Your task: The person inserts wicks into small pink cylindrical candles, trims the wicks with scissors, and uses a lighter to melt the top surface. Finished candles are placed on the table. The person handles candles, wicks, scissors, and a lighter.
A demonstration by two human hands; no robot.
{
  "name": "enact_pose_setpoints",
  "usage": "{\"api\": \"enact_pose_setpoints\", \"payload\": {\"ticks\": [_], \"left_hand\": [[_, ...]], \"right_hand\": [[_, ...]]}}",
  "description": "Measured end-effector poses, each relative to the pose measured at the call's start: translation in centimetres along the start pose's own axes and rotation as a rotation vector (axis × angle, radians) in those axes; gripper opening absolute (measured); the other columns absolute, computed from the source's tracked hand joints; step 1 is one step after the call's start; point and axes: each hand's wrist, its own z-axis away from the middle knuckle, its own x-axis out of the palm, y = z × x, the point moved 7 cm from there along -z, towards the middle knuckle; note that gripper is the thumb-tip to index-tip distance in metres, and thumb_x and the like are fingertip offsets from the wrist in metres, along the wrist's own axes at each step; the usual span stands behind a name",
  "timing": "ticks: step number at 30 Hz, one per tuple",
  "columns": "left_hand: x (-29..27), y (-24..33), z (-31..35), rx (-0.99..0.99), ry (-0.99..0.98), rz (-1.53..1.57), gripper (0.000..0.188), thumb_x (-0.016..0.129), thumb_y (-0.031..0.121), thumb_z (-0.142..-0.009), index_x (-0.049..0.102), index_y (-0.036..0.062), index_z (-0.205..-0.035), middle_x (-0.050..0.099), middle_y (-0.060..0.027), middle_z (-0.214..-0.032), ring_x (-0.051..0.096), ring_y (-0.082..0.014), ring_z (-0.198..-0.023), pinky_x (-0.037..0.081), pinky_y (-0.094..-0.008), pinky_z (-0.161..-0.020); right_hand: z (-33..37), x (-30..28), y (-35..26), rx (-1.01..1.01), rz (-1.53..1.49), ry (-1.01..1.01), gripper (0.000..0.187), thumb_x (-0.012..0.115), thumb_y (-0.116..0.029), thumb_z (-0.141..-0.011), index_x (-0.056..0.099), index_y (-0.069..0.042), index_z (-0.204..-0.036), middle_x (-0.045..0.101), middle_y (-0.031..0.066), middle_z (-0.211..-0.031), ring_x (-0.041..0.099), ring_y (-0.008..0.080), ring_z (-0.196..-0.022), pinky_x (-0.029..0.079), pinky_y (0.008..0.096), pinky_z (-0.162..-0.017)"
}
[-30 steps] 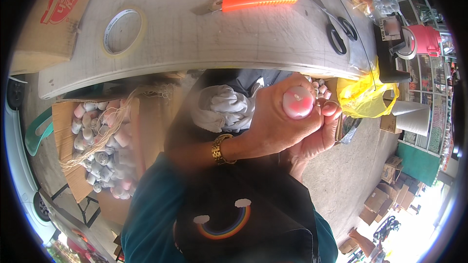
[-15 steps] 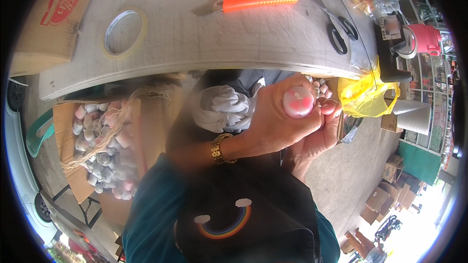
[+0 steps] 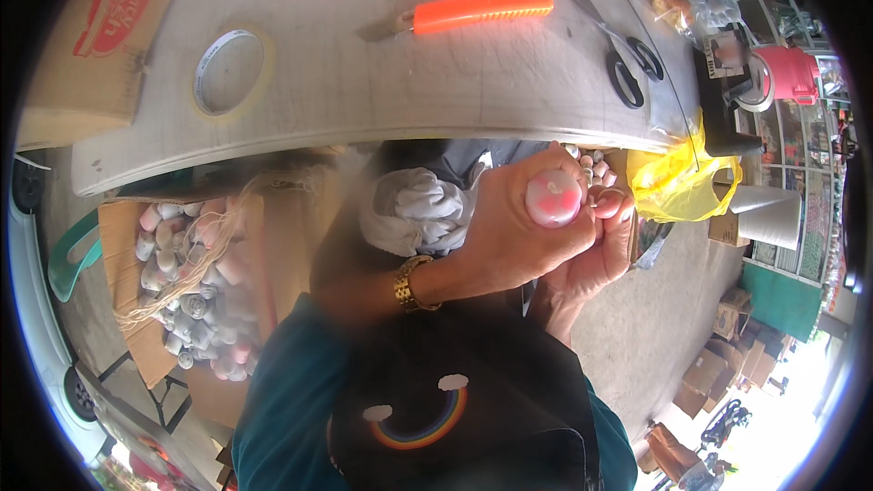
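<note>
My left hand (image 3: 505,232), with a gold watch on the wrist, is closed around a candle (image 3: 555,198). Its rounded white end, blotched with pink, faces up, and a small pale nub shows on it. Close against it on the right is my right hand (image 3: 596,259), its fingertips pinched together beside the candle. What lies between those fingertips is too small to make out. A crumpled pale grey cloth (image 3: 423,212) rests on my lap, left of the hands.
Ahead is a table (image 3: 318,64) bearing a tape roll (image 3: 202,82), an orange cutter knife (image 3: 482,7) with its blade out, scissors (image 3: 623,47) and pink pieces. A carton (image 3: 136,309) of pink-and-white stubs and string stands left. A yellow plastic bag (image 3: 677,186) hangs right.
The view has shifted slightly, so more of the pink pieces at the table's far side show. Both hands keep nearly the same grip, with the candle still in the left.
</note>
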Motion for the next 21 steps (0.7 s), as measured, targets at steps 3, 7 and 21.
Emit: {"api": "enact_pose_setpoints", "payload": {"ticks": [3, 7, 21], "left_hand": [[-0.2, 0.1, 0.0, -0.011, 0.007, 0.037, 0.009, 0.065, 0.004, -0.073, 0.057, 0.0044, -0.077, 0.062, -0.0021, -0.069, 0.058, -0.0086, -0.067, 0.036, -0.0367, -0.107], [-0.5, 0.1, -0.1, -0.008, 0.002, 0.057, 0.008, 0.065, 0.003, -0.074, 0.058, 0.0043, -0.077, 0.061, -0.0020, -0.069, 0.057, -0.0078, -0.067, 0.036, -0.0362, -0.107], [-1.1, -0.2, -0.5, -0.011, -0.010, 0.061, 0.008, 0.065, 0.003, -0.073, 0.058, 0.0038, -0.077, 0.059, -0.0007, -0.069, 0.056, -0.0075, -0.067, 0.036, -0.0355, -0.107]], "right_hand": [[0.0, 0.1, -0.1, -0.018, 0.019, -0.001, 0.022, 0.055, -0.017, -0.096, 0.055, -0.002, -0.080, 0.037, -0.0053, -0.063, 0.024, 0.0033, -0.052, 0.025, 0.0194, -0.053], [-0.2, 0.5, 0.2, 0.011, -0.005, -0.037, 0.022, 0.055, -0.017, -0.096, 0.055, -0.002, -0.080, 0.039, -0.0046, -0.064, 0.024, 0.0030, -0.052, 0.024, 0.0188, -0.053], [-0.6, 0.3, 0.6, 0.015, 0.040, -0.062, 0.024, 0.055, -0.018, -0.096, 0.056, 0.001, -0.082, 0.043, -0.0025, -0.066, 0.025, 0.0031, -0.051, 0.022, 0.0191, -0.050]]}}
